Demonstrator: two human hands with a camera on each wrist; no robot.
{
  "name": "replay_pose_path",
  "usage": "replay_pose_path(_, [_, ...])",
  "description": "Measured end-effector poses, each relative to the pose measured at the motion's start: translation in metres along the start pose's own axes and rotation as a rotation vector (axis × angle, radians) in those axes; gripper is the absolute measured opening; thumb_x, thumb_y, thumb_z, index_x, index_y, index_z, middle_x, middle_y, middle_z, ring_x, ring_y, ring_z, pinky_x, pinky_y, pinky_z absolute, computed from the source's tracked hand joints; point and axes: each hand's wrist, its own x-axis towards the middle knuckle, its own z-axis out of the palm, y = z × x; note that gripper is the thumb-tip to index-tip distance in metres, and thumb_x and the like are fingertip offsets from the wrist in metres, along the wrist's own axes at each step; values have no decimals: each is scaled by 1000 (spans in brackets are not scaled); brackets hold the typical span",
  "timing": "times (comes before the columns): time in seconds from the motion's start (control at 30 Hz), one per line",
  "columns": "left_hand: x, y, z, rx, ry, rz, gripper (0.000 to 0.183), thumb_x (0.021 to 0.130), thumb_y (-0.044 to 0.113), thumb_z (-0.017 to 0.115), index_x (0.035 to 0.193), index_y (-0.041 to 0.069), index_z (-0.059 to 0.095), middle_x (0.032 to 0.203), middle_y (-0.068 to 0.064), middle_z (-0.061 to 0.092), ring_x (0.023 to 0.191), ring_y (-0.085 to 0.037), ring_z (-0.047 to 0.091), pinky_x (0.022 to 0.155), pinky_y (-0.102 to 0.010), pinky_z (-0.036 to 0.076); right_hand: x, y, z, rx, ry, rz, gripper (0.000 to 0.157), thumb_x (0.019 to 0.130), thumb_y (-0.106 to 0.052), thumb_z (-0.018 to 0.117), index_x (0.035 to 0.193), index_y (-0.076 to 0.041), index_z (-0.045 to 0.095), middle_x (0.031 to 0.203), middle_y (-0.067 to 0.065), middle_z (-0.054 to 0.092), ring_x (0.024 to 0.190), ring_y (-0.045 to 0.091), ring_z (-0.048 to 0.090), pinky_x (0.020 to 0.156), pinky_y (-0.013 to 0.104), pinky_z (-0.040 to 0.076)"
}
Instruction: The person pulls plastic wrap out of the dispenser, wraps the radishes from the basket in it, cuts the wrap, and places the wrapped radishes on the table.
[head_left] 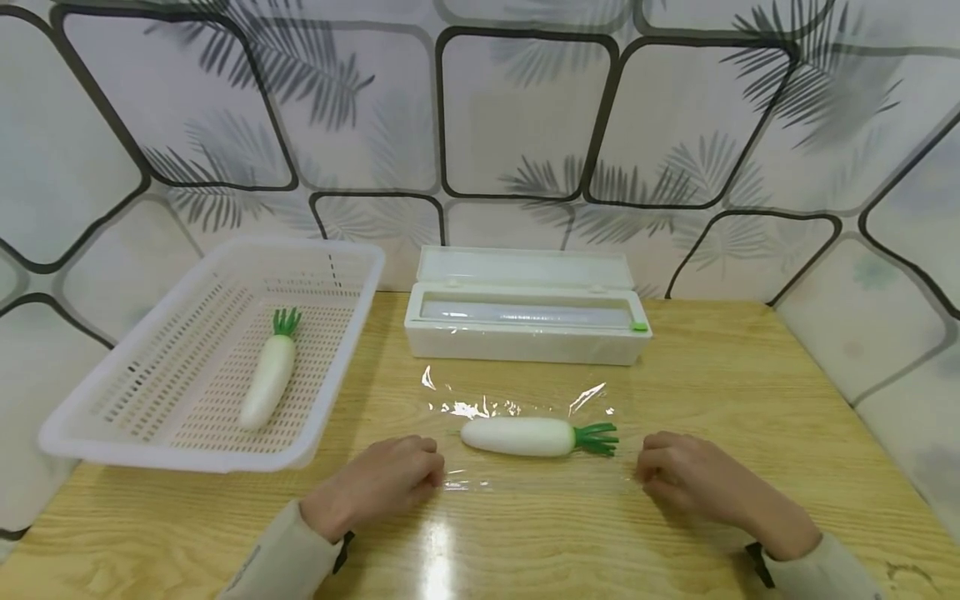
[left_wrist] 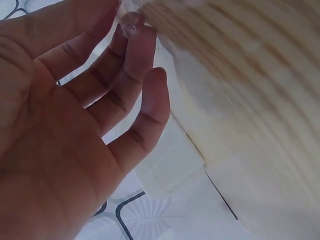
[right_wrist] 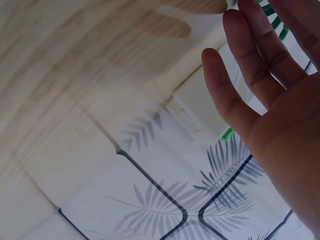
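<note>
A white radish (head_left: 517, 436) with green stalks lies crosswise on a sheet of clear plastic wrap (head_left: 480, 408), its leafy end to the right. My left hand (head_left: 393, 475) pinches the wrap near its left side, beside the radish's tip. In the left wrist view, a bit of crumpled clear film (left_wrist: 131, 21) shows at the fingertips, while the little finger stays apart. At the right side of the sheet, beyond the stalks, my right hand (head_left: 686, 475) pinches the wrap. Its thumb and index finger are partly cut off in the right wrist view. Neither hand touches the radish.
Behind the radish stands a white plastic wrap dispenser (head_left: 525, 346), lid raised, with a roll inside and a green slider (head_left: 638, 327). A white perforated basket (head_left: 341, 367) at the left holds another white radish (head_left: 268, 383). Patterned cloth (head_left: 525, 117) hangs behind the wooden table (head_left: 750, 392).
</note>
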Motion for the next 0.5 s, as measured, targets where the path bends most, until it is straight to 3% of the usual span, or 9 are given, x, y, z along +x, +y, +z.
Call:
replay_pose_path(0.2, [-1, 1, -7, -7, 7, -17, 16, 90, -2, 72, 85, 11, 66, 84, 4, 63, 76, -7, 57, 67, -23, 52, 0, 7, -7, 60, 39, -1, 33, 75, 8, 82, 84, -21, 69, 85, -14, 60, 75, -2, 53, 57, 24, 49])
replay_pose_path(0.5, [4, -6, -17, -75, 123, 6, 17, 92, -5, 69, 87, 10, 63, 85, 4, 64, 76, -7, 59, 68, -23, 53, 3, 19, -15, 216, 107, -42, 39, 74, 18, 77, 87, -16, 65, 84, -7, 65, 76, 3, 59, 62, 25, 52])
